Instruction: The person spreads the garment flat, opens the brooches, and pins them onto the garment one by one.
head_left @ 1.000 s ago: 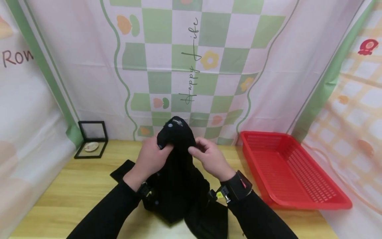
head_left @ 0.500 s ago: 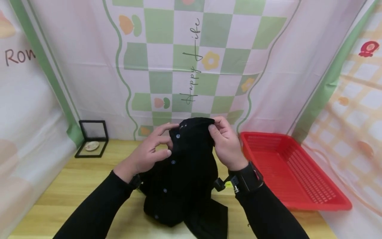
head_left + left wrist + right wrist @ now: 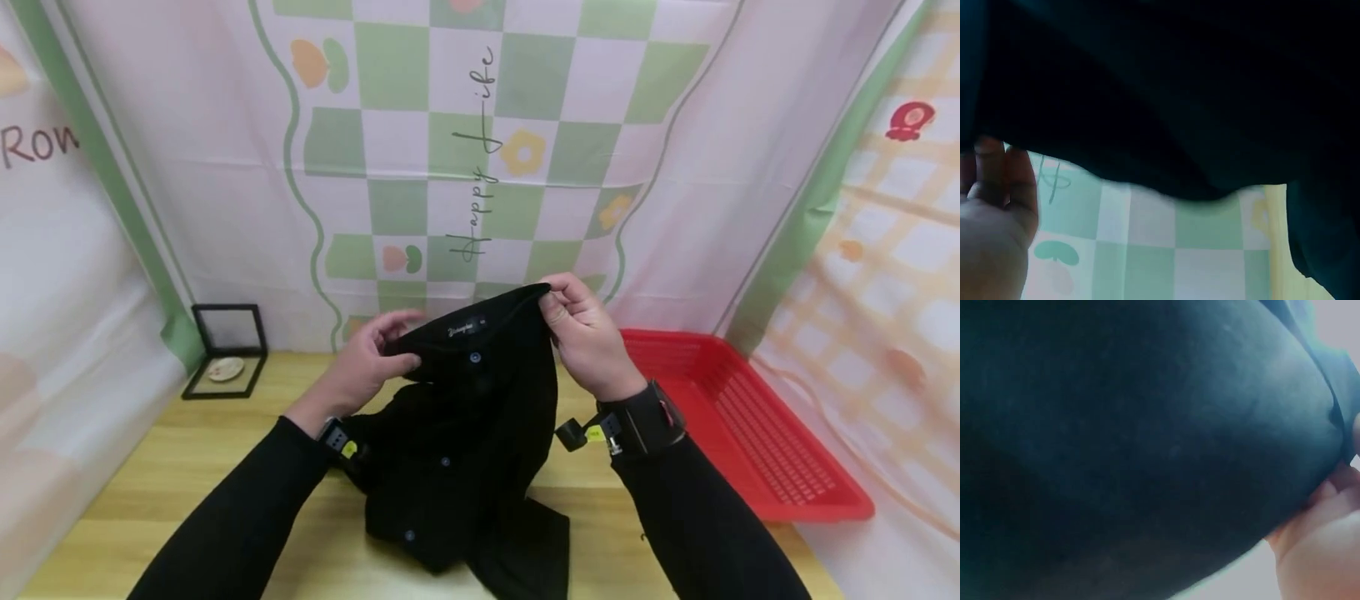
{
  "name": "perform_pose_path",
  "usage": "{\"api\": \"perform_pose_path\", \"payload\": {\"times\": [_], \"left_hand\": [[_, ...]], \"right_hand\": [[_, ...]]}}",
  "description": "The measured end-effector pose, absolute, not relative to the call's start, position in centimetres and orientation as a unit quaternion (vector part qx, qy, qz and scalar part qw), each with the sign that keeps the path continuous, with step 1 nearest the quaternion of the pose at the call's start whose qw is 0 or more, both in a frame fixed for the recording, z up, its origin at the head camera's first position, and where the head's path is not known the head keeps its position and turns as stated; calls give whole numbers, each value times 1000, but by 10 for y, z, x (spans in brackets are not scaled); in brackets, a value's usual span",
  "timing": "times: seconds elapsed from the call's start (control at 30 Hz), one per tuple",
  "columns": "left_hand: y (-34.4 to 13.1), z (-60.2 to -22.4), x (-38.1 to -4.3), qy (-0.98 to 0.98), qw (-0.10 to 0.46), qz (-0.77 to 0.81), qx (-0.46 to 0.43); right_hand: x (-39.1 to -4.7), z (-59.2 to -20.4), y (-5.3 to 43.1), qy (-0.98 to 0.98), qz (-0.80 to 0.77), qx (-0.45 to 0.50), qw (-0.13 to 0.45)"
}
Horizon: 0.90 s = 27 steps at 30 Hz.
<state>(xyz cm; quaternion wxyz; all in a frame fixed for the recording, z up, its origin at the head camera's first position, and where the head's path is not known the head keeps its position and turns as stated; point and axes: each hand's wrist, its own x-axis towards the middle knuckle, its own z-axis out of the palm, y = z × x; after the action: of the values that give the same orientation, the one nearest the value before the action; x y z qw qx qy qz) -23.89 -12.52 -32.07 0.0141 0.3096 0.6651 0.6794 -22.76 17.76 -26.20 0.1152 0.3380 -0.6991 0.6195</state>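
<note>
- A black shirt [image 3: 502,425] is held up over the wooden table [image 3: 150,467], midway between a person's two hands, its buttoned front turned to the near side.
- Its collar [image 3: 435,332] is stretched across the gap from hand to hand, slanted so that the right end is set higher than the left; the label [image 3: 467,327] is left showing inside.
- The shirt's long axis is run from collar to near side, crosswise to the line between the hands, with the body hung below the fingers and a flap laid on the table at near right.
- The collar's right end is pinched by the right hand [image 3: 592,337], thumb pressed against bent fingers.
- The left end is held more loosely by the left hand [image 3: 360,367], thumb laid in front, fingers partly hidden behind, a forefinger lifted; how firmly it is gripped cannot be told.
- The right hand is placed nearer the red basket [image 3: 810,510], set at right; at far left, a black frame [image 3: 262,329] is stood beneath printed cloth [image 3: 525,75].
</note>
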Motion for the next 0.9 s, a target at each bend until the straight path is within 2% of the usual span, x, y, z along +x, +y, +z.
{"api": "perform_pose_path", "payload": {"times": [0.1,0.2,0.27,0.4,0.5,0.57,0.77,0.9], "left_hand": [[-133,-320,-238,659,13,682,317],[-138,-318,-237,687,-8,654,316],[-139,-316,-237,736,-31,602,308],[-140,-309,-237,823,-80,482,290],[-140,-301,-236,850,-82,436,283],[-142,-295,-237,870,-78,401,276],[-150,-286,-237,904,-30,322,279],[-155,-287,-239,899,-21,323,294]], "right_hand": [[-234,-264,184,-749,566,313,141],[-240,-266,191,-789,515,305,139],[-243,-266,196,-805,496,305,116],[-246,-264,206,-825,468,314,34],[-248,-261,212,-839,429,334,-4],[-249,-260,214,-848,403,343,-2],[-254,-264,215,-879,341,327,57],[-255,-265,219,-895,317,308,58]]}}
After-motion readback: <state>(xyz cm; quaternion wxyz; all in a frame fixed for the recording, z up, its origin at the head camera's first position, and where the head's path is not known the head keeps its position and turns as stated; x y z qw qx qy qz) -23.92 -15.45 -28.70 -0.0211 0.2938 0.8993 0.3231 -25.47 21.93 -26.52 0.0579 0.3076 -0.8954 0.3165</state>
